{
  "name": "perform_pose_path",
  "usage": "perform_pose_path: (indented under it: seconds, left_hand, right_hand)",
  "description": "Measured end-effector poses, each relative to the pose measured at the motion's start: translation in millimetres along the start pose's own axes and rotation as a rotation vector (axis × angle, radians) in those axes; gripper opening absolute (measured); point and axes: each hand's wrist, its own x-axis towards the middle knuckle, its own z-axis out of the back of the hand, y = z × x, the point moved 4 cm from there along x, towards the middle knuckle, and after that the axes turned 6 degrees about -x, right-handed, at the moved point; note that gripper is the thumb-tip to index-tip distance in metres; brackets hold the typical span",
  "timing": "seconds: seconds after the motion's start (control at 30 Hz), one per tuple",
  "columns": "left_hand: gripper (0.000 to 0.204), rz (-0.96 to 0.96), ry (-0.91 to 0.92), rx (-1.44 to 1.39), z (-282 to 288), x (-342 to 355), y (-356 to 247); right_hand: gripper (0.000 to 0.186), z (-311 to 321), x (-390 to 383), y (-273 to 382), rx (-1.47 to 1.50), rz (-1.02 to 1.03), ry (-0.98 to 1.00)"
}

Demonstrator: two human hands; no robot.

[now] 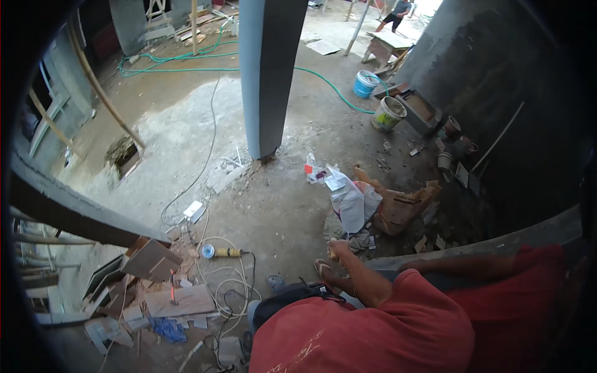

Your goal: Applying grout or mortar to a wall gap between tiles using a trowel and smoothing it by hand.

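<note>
My right hand [339, 248] is closed around a small tan thing [334, 255], partly hidden by the fingers, above the floor beside a sandalled foot [322, 268]. My left hand is not in view. Just beyond the right hand lie a crumpled white sack [348, 208] and a torn brown paper bag [401, 208]. To the left, apart from the hand, an angle grinder [219, 251] with a yellow body and blue disc rests on the floor, next to a coiled pale cable [244, 276]. Over the grey ledge at the right stretches another dark red sleeve and forearm [463, 266].
A grey column [267, 81] stands ahead. Broken tiles and boards [180, 301], an orange-handled tool [173, 290] and a blue plastic bag [168, 329] lie at lower left. A green hose [336, 89] runs toward two buckets [388, 115]. Far off, a person [395, 15] stands near a table.
</note>
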Motion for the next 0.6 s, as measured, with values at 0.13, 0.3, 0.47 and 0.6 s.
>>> perform_pose_path:
  seconds: [0.13, 0.3, 0.47, 0.6]
  left_hand:
    - [0.034, -0.027, -0.021, -0.051, 47.3, 85.8, -106.1]
    - [0.035, -0.100, 0.011, -0.005, 74.7, 185.8, -227.8]
    - [0.036, -0.277, 0.127, 0.296, 86.5, 280.6, -333.2]
    - [0.037, -0.858, 0.188, 0.556, 98.0, 377.1, -512.9]
  right_hand:
    - [0.016, 29.2, -50.3, 99.5, 0.308, 0.063, 0.122]
    - [0.017, 41.8, -47.2, 137.6, 0.434, 0.076, 0.073]
    - [0.017, 42.9, 22.8, 133.9, 0.452, -0.018, -0.131]
    - [0.018, 71.0, 59.8, 103.9, 0.350, -0.105, -0.290]
